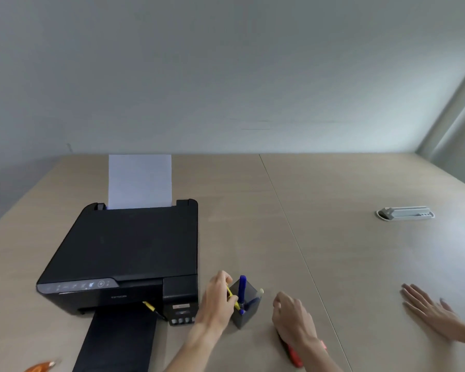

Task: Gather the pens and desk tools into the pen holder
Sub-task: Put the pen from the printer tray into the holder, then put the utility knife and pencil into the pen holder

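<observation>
- A person's left hand [217,296] lowers a yellow pen [232,298] at the rim of a dark grey pen holder [244,314], fingers [226,277] clamped on the pen's barrel.
- The pen holder stands near the front edge of the tan surface [333,251], just right of a black printer [124,259]; a blue pen [242,291] stands upright in it and a second pen with a pale end [257,298] leans toward its right wall.
- The right hand [293,315] hovers just right of the holder with fingers curled loosely together, gripping nothing visible; a red tool [291,354] lies on the surface partly under its wrist.
- Another yellow pen [150,307] rests at the printer's front, by the black output tray [118,342].
- White paper [139,181] stands in the printer's rear feed.
- An orange object [39,367], blurred, lies at the front left corner.
- A third hand [432,312] lies flat, fingers spread, near the right edge of the surface.
- A grey cable port [405,212] sits in the surface toward its right side.
</observation>
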Available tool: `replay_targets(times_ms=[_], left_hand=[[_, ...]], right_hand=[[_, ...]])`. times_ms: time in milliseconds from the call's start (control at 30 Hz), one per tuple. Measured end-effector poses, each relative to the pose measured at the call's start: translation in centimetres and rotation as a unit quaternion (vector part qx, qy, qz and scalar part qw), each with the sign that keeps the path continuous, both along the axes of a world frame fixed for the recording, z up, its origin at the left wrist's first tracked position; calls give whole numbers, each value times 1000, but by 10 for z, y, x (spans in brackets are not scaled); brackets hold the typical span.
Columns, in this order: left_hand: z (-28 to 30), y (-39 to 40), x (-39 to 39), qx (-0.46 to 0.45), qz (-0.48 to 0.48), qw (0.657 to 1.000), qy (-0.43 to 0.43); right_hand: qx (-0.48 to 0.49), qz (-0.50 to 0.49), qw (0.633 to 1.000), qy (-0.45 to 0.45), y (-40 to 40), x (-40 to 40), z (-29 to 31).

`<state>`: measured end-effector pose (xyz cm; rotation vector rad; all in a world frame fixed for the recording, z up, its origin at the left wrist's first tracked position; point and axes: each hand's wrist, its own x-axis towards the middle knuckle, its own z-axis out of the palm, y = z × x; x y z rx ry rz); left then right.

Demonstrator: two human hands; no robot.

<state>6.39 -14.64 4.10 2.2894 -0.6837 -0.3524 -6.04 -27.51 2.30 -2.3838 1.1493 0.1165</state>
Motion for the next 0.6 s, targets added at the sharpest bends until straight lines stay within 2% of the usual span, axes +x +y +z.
replay_targets(times_ms=[67, 133, 167, 267, 300, 367, 433, 600], left_hand=[[-4, -5, -5, -2, -2, 1000, 14], [-5, -8, -12, -23, 8, 999, 36], [-6, -7, -16, -37, 19, 998, 42], [-14, 3, -27, -74, 51, 995, 40], [-18, 9, -29, -74, 55, 995, 39], [-28, 28, -33, -63, 63, 995, 48], [-39, 55, -33, -42, 75, 995, 54], [-60, 136, -21, 26, 136, 989, 42]], right_hand=[[3, 21, 1000, -5, 3, -14, 37], [3, 9, 1000, 4, -1, -23, 25], [11, 17, 1000, -24, -2, -28, 17], [3, 28, 1000, 0, 13, -33, 2], [13, 26, 999, -20, 13, -32, -14], [47, 28, 999, -3, 24, -29, -34], [63, 72, 995, 25, 40, -21, -46], [81, 146, 985, 49, 81, 9, -50]])
